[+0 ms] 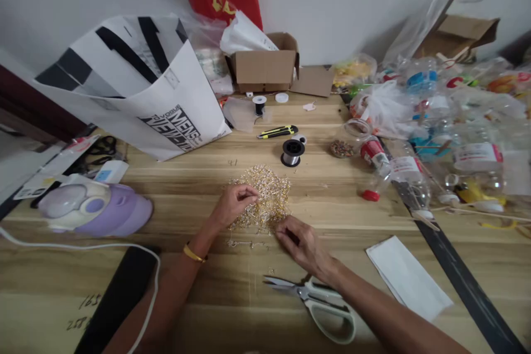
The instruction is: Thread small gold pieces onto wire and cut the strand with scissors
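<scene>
Our left hand (233, 204) pinches strands from the tangled heap of gold wire pins and pearl beads (265, 199); our right hand (299, 243) presses, curled, beside it. Light, snag-prone: lift single stems.

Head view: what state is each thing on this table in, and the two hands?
Left hand: pinching into the gold bead pile.
Right hand: fingertips on the pile's near edge.
Scissors: lying flat, blades slightly apart.
Cardboard box: flaps open.
Utility knife: lying flat.
</scene>
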A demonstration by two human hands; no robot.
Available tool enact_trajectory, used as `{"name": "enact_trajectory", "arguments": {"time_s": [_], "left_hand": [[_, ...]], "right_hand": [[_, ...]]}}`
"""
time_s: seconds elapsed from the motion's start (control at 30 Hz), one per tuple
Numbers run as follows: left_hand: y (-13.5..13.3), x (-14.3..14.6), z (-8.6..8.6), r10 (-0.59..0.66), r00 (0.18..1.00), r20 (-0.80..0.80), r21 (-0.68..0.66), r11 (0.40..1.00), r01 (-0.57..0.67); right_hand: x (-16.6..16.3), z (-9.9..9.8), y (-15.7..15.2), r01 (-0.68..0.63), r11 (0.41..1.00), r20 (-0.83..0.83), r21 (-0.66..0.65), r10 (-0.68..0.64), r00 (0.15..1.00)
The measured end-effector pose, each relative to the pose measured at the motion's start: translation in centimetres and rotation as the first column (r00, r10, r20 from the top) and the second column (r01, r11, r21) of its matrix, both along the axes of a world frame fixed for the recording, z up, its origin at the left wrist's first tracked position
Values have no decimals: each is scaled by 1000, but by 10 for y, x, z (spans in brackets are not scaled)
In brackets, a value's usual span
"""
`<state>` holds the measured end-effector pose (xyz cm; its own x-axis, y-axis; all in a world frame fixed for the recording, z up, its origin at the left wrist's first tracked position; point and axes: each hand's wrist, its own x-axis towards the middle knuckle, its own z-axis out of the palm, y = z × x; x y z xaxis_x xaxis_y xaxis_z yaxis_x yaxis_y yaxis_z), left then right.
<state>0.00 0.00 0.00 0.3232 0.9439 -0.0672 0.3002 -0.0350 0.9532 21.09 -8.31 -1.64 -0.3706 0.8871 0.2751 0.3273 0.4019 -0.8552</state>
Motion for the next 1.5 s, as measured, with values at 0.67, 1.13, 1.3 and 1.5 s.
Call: {"name": "enact_trajectory", "arguments": {"time_s": [0.67, 1.13, 1.3, 1.5], "left_hand": [[-13, 5, 4, 117, 961, -250, 331, 943, -29], [-21, 9, -7, 47, 817, -574, 497, 813, 303], [-27, 13, 3, -36, 770, -637, 461, 782, 418], [-26, 12, 4, -88, 752, -654, 470, 732, 494]], "right_hand": [[1, 1, 1, -15, 999, 8, -44, 15, 1000], [1, -2, 1, -14, 999, 17, -51, 15, 1000], [0, -3, 1, -5, 998, 17, -60, 6, 1000], [1, -2, 1, -8, 998, 20, -58, 9, 1000]]}}
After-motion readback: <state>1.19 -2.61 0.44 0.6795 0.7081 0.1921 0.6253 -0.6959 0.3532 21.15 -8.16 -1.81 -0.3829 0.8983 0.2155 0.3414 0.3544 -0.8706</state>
